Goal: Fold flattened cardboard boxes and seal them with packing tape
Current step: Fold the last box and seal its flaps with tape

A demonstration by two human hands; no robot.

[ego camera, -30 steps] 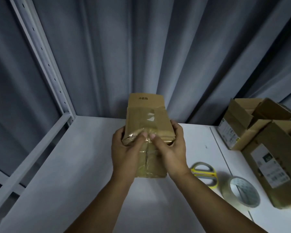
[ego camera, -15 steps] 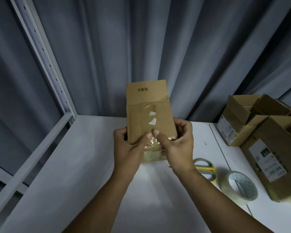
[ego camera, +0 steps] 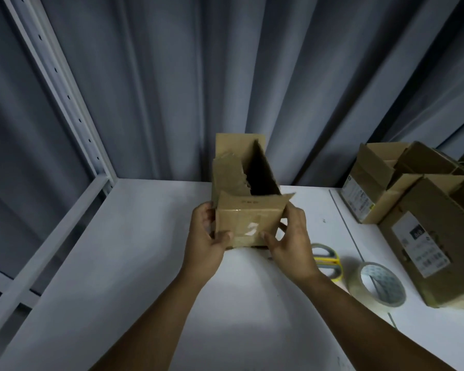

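Observation:
A small brown cardboard box point(ego camera: 248, 219) stands upright near the back middle of the white table point(ego camera: 123, 263), its top flaps up and its dark inside showing. Shiny old tape covers its near wall and one torn flap. My left hand point(ego camera: 205, 238) grips its left side, thumb across the front. My right hand point(ego camera: 292, 243) grips the right side, thumb on the front wall. A roll of clear packing tape point(ego camera: 378, 285) lies flat on the table to the right, beside my right forearm.
Yellow-handled scissors point(ego camera: 327, 259) lie between my right hand and the tape roll. Two bigger open cardboard boxes point(ego camera: 373, 183) point(ego camera: 434, 236) stand at the right edge. A grey curtain hangs behind the table; a metal rack upright point(ego camera: 65, 103) rises on the left.
The box, held tilted with its taped bottom toward me, has been turned upright so its open top now shows. Both hands have shifted down to its lower sides.

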